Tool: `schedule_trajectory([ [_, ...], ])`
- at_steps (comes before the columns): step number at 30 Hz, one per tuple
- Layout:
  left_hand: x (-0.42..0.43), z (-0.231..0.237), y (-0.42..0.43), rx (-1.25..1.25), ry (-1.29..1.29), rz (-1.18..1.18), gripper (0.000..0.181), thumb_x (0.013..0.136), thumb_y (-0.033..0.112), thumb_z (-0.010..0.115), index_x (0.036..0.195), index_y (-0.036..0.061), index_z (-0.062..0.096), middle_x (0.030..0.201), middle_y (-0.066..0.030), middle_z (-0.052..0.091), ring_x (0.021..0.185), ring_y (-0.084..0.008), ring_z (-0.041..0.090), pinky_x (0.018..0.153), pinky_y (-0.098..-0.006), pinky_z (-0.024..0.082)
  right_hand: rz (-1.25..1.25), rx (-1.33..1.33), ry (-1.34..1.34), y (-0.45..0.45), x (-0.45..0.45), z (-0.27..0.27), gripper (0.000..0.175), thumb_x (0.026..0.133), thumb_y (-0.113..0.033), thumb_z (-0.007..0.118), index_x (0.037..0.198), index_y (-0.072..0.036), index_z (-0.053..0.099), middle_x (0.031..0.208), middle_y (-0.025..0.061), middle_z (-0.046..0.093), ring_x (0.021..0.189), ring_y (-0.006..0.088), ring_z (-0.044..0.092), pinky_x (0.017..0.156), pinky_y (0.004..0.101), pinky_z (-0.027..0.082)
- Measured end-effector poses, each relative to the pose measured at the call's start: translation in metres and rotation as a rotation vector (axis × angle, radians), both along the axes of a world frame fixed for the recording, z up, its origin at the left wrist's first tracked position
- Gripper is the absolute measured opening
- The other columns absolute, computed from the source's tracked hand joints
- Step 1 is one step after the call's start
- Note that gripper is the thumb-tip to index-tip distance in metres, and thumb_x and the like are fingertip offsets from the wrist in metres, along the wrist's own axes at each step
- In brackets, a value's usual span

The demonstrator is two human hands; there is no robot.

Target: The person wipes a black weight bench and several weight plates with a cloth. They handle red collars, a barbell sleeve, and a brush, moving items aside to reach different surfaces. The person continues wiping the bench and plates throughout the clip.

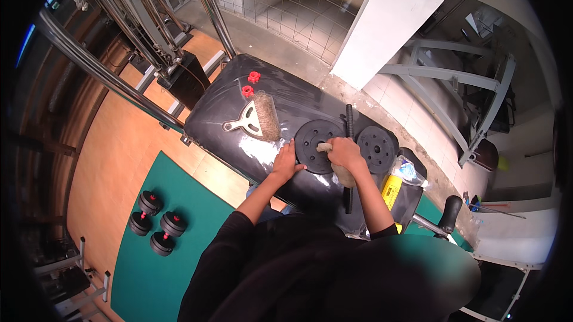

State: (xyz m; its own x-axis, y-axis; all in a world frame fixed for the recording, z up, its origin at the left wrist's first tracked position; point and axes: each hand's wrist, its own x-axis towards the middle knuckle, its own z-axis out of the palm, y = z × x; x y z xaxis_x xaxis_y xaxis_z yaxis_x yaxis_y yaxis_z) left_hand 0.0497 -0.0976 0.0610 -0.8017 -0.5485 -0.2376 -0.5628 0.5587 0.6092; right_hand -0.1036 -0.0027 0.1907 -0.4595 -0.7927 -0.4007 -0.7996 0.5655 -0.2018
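A black weight plate (309,143) lies flat on a black padded bench (215,111). My left hand (286,161) rests against its left edge, fingers apart. Over the plate's right side, my right hand (344,152) grips a beige cloth (344,175), one end of which sticks out near the plate's centre hole. Beneath that hand and cloth runs a black threaded dumbbell bar (349,120), partly covered. A second weight plate (377,149) sits just right of the bar. A brush with a cream handle (244,123) lies left of my left hand, near two red collar nuts (254,76).
Right of the plates are a clear plastic bottle (409,172) and a yellow container (391,191). Two assembled dumbbells (150,203) stand on a green mat (192,178) at lower left. A cable machine's chrome post (107,84) rises beside the bench; a white pillar (380,17) stands beyond it.
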Motion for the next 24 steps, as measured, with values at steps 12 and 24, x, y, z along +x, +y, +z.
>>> schedule_trajectory([
  [12,-0.009,0.003,-0.004,0.177,-0.195,0.026,0.107,0.064,0.036,0.081,0.142,0.0008,0.018,0.131,-0.0188,0.038,0.117,-0.0352,0.048,0.093,-0.0427,0.045,0.218,-0.005,0.397,-0.033,0.013,-0.099,0.048,0.083,-0.015,0.054,0.130,-0.026,0.050,0.142,-0.0054,0.039,0.120,0.0190,0.044,0.082,0.0393,0.048],
  [24,-0.005,0.009,-0.003,0.205,-0.210,0.026,0.107,0.067,0.043,0.078,0.143,0.0029,0.016,0.133,-0.0206,0.036,0.120,-0.0360,0.045,0.096,-0.0429,0.042,-0.337,0.088,0.236,-0.022,-0.027,-0.091,0.046,0.081,-0.013,0.058,0.126,-0.017,0.051,0.135,0.0062,0.045,0.115,0.0311,0.049,0.085,0.0383,0.050],
])
